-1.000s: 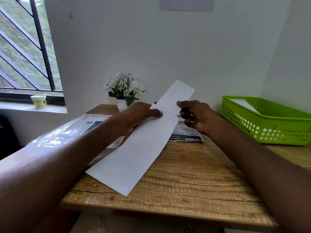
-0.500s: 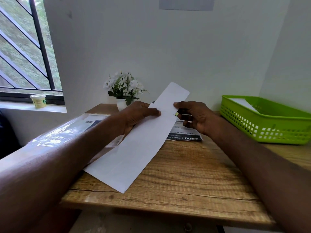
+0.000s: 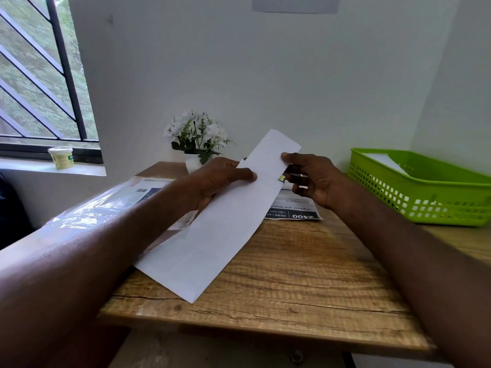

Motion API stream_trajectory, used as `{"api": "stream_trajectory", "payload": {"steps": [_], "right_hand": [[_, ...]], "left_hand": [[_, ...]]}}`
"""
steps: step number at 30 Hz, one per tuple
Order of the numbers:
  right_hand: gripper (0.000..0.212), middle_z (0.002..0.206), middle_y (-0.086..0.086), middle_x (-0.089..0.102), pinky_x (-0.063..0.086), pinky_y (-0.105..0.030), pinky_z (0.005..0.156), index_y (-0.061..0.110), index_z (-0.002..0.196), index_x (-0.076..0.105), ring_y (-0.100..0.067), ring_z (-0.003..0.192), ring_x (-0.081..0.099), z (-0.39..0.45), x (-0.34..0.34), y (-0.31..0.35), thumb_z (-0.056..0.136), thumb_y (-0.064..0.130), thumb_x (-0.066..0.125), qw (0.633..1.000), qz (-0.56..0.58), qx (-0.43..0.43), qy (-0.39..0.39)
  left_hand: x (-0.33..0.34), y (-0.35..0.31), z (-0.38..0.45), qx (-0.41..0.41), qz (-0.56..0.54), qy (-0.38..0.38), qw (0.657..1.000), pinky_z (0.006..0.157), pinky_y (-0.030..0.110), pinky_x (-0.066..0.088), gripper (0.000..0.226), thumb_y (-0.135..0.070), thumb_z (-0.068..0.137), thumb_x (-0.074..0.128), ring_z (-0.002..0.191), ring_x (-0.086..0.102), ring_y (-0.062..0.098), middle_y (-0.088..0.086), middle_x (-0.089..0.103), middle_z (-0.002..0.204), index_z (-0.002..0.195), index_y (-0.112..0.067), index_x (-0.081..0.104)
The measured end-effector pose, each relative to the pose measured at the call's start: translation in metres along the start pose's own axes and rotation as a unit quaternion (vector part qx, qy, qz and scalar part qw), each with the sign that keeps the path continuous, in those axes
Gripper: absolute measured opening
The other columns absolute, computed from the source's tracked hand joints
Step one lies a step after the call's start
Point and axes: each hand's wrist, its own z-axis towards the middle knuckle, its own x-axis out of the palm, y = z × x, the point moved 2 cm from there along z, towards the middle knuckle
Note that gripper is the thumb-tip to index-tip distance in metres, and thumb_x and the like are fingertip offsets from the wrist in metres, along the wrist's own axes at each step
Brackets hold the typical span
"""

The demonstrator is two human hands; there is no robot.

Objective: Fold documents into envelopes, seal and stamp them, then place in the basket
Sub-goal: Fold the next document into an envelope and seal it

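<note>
— What could go wrong at that moment, as we judged it?

— We held the long white paper strip (image 3: 223,221) in the air above the wooden desk (image 3: 292,282), tilted, its near end low over the desk edge. Our left hand (image 3: 218,179) pinched its left edge, thumb on top and the other fingers under the sheet. Our right hand (image 3: 310,176) pinched the right edge with the thumb on top, and its other fingers were curled, perhaps around a small shiny thing that we could not identify. We thought the thin sheet could bend or get a crooked crease if the two hands pulled unevenly, and then it would sit badly in an envelope. It could also slip out of such a light pinch.

— And the materials, from left to right?

— On the left lay a glossy clear plastic packet (image 3: 106,208), smooth and slippery. Behind stood a small white pot of white flowers (image 3: 198,139). The paper was matte, flat and narrow. Under it the desk had rough grain with a crack line. A printed sheet (image 3: 297,208) lay partly hidden beneath. On the right the green plastic basket (image 3: 425,205), with perforated walls, already held something white.
</note>
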Motion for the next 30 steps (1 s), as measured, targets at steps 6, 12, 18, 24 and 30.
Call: {"api": "stream_trajectory", "payload": {"steps": [6,12,18,24,30], "right_hand": [[0.022,0.075,0.0,0.07,0.044,-0.024,0.052,0.014,0.095,0.07,-0.013,0.067,0.063,-0.0026,0.004,-0.0037,0.08,0.022,0.084,0.998,-0.048,0.014,0.03],[0.025,0.078,-0.001,0.072,0.044,-0.025,0.052,0.014,0.097,0.069,-0.013,0.066,0.066,0.002,0.0002,0.0002,0.081,0.025,0.084,1.0,-0.003,-0.014,-0.011],[0.023,0.074,-0.001,0.07,0.044,-0.026,0.054,0.014,0.097,0.07,-0.015,0.066,0.064,-0.0018,0.0012,0.0003,0.08,0.021,0.083,0.997,-0.049,0.008,0.053],[0.026,0.074,0.001,0.072,0.046,-0.026,0.054,0.012,0.098,0.071,-0.012,0.065,0.066,0.0032,-0.0011,0.0006,0.08,0.025,0.084,0.999,-0.037,-0.016,0.013],[0.024,0.077,-0.002,0.07,0.046,-0.023,0.054,0.012,0.099,0.07,-0.014,0.065,0.065,-0.0007,-0.0006,-0.0009,0.081,0.022,0.082,0.996,-0.069,0.01,0.059]], "left_hand": [[-0.0012,-0.0003,-0.0005,-0.006,0.007,-0.007,1.0,0.086,0.049,0.062,0.032,-0.014,0.086,0.079,0.084,0.075,0.033,0.022,0.078,0.103,0.112,0.004,0.074],[-0.0003,-0.0012,-0.0004,-0.006,0.008,-0.006,1.0,0.082,0.045,0.063,0.027,-0.016,0.087,0.079,0.082,0.076,0.032,0.02,0.079,0.1,0.107,0.0,0.075],[-0.0009,-0.0005,-0.0007,-0.007,0.018,-0.013,1.0,0.07,0.036,0.062,0.026,-0.016,0.087,0.079,0.075,0.076,0.028,0.019,0.079,0.097,0.106,0.0,0.075],[0.0013,-0.0023,-0.0017,0.002,0.014,-0.012,1.0,0.072,0.037,0.063,0.033,-0.015,0.087,0.078,0.076,0.076,0.029,0.021,0.078,0.098,0.112,0.005,0.073],[0.0019,-0.002,-0.0019,-0.003,0.018,-0.016,1.0,0.066,0.035,0.062,0.026,-0.013,0.086,0.078,0.07,0.075,0.027,0.019,0.079,0.093,0.106,0.004,0.074]]}}
